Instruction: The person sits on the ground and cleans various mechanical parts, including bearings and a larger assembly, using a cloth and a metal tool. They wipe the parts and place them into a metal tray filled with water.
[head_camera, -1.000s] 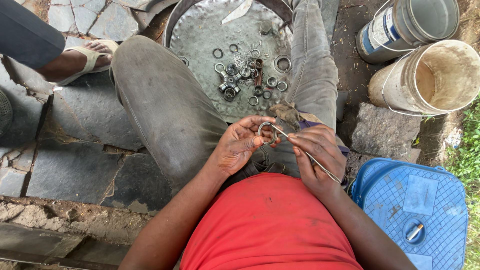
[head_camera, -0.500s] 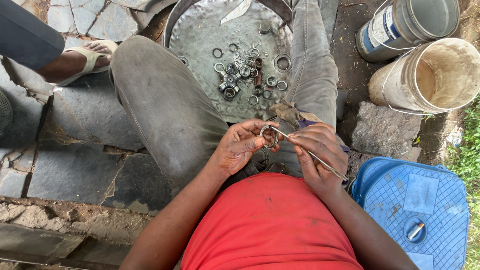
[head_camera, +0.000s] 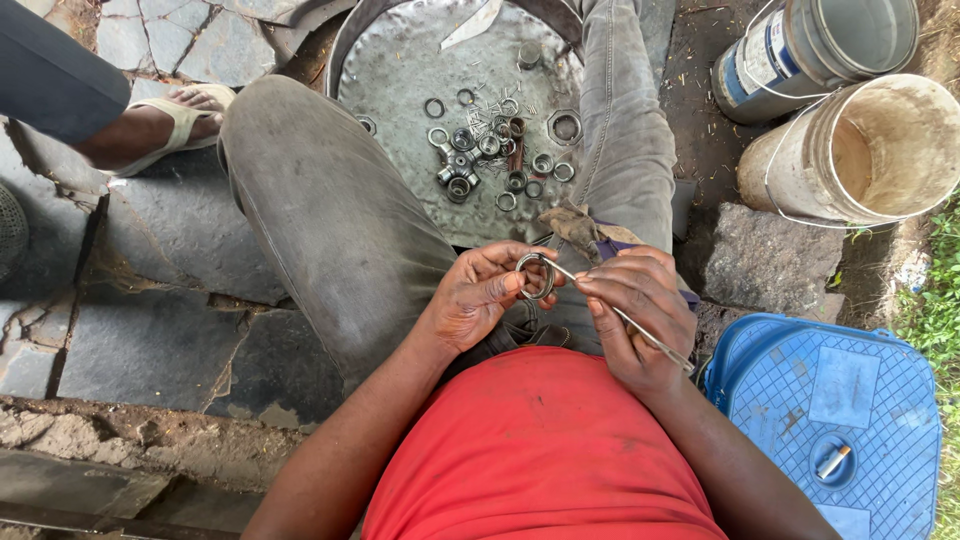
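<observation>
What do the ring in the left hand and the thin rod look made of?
The ring looks like steel: grey, dull shine, likely a bearing race. The thin rod in the right hand also looks metal: slim, straight, pale glint. Neither is certain.

A seated person's left hand (head_camera: 478, 296) pinches a metal ring (head_camera: 535, 276); the right hand (head_camera: 638, 310) probes it with a thin rod (head_camera: 622, 318), possibly wire.
</observation>
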